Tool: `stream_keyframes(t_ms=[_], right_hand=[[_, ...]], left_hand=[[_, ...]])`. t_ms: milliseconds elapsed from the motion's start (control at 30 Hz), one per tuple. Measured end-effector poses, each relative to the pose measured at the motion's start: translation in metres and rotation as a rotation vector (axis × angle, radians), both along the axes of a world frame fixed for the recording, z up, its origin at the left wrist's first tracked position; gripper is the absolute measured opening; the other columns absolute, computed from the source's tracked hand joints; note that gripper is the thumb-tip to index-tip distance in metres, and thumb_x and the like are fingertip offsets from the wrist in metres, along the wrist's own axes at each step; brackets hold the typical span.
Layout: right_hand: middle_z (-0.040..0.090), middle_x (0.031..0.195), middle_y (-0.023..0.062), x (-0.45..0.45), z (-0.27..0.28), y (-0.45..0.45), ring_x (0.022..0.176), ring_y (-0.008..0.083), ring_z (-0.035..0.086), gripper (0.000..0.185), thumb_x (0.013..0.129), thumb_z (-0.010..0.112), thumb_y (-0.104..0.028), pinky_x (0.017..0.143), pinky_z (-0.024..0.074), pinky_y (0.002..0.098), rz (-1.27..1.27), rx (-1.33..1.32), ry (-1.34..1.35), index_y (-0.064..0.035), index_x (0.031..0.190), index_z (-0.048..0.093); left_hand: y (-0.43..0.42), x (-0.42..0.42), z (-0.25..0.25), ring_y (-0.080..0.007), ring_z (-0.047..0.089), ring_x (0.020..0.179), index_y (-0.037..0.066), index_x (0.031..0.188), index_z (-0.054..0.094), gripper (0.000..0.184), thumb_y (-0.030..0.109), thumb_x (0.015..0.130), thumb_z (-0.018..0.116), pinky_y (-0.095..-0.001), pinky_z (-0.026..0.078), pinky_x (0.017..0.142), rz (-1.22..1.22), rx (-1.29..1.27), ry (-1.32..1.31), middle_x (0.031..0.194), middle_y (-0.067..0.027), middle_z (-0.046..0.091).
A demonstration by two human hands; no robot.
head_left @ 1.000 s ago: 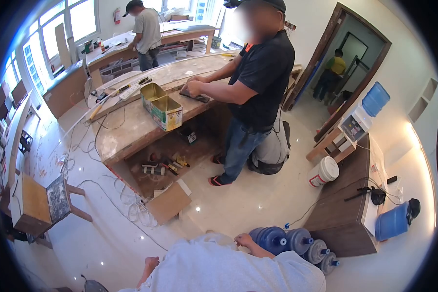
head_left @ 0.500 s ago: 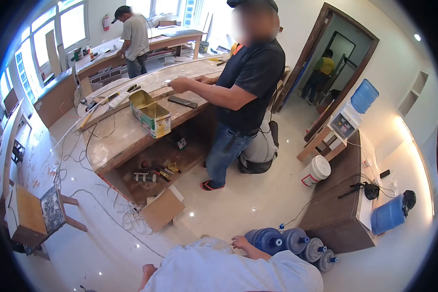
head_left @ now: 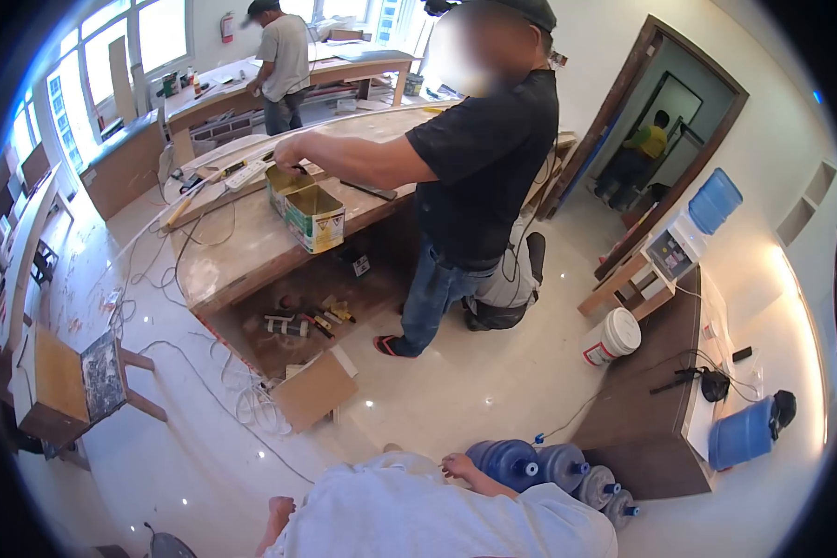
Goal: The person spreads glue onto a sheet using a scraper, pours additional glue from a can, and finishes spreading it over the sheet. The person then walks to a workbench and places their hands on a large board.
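At the bottom of the view my right hand (head_left: 457, 466) rests by my lap, fingers loosely apart and nothing visible in them. Just beyond it stand blue water jugs (head_left: 504, 462). My left hand (head_left: 280, 508) hangs beside my light shirt (head_left: 391, 511); its fingers are too small and turned away to make out. Neither hand touches the workbench (head_left: 216, 270). Across the bench a person in a dark shirt (head_left: 479, 139) holds one hand (head_left: 290, 152) over an open rectangular tin (head_left: 314, 225); what that hand grips is unclear.
A cardboard piece (head_left: 314, 391) and tangled cables (head_left: 256, 409) lie on the floor by the bench. A wooden stool (head_left: 112, 381) stands left. To the right are a white bucket (head_left: 612, 337), a water dispenser (head_left: 676, 248) and a brown cabinet (head_left: 637, 418). Another person (head_left: 284, 60) works behind.
The person in the dark shirt has reached left, bringing a hand over the tin. My view has shifted slightly. My hands stay almost where they were.
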State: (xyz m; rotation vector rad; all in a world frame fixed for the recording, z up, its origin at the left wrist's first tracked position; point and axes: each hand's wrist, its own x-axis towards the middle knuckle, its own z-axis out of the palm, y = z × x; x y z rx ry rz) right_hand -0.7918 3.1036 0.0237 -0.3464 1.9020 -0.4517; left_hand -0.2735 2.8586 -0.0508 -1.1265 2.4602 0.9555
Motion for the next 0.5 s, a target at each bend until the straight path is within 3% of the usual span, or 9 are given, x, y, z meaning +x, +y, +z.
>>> stream_keyframes(t_ms=[100, 167, 267, 500], right_hand=[[0.068, 0.091, 0.0074, -0.003, 0.009, -0.003, 0.074, 0.0170, 0.066, 0.031, 0.086, 0.053, -0.025, 0.058, 0.0496, 0.0278, -0.004, 0.000, -0.021, -0.0064, 0.109, 0.061], [0.067, 0.091, 0.0074, -0.006, 0.008, -0.006, 0.075, 0.0169, 0.066, 0.030, 0.086, 0.053, -0.025, 0.058, 0.0494, 0.0279, 0.011, -0.003, -0.010, -0.0061, 0.108, 0.061], [0.067, 0.092, 0.0083, -0.018, 0.001, -0.015, 0.075, 0.0171, 0.066, 0.029, 0.087, 0.052, -0.025, 0.058, 0.0493, 0.0285, 0.018, 0.001, -0.060, -0.0050, 0.106, 0.061], [0.067, 0.089, 0.0095, -0.051, -0.002, -0.037, 0.074, 0.0202, 0.066, 0.029, 0.087, 0.051, -0.026, 0.058, 0.0500, 0.0326, 0.119, 0.004, -0.073, -0.0035, 0.103, 0.062]], left_hand=[[0.010, -0.023, -0.022, -0.0204, 0.063, 0.062, 0.009, 0.066, 0.065, 0.017, 0.020, 0.077, 0.057, -0.0369, 0.050, 0.057, 0.563, 0.303, -0.168, 0.066, -0.0048, 0.066], [0.020, -0.010, -0.016, -0.0207, 0.060, 0.058, 0.005, 0.066, 0.064, 0.016, 0.017, 0.074, 0.058, -0.0367, 0.048, 0.055, 0.530, 0.220, -0.056, 0.064, -0.0075, 0.064], [0.033, -0.013, 0.013, -0.0210, 0.055, 0.053, 0.000, 0.066, 0.063, 0.015, 0.014, 0.070, 0.058, -0.0364, 0.045, 0.053, 0.666, 0.248, 0.088, 0.061, -0.0115, 0.060], [0.059, -0.037, 0.043, -0.0265, 0.064, 0.074, -0.003, 0.081, 0.067, 0.025, 0.017, 0.070, 0.059, -0.0387, 0.049, 0.064, 1.062, 0.263, -0.049, 0.081, -0.0174, 0.066]])
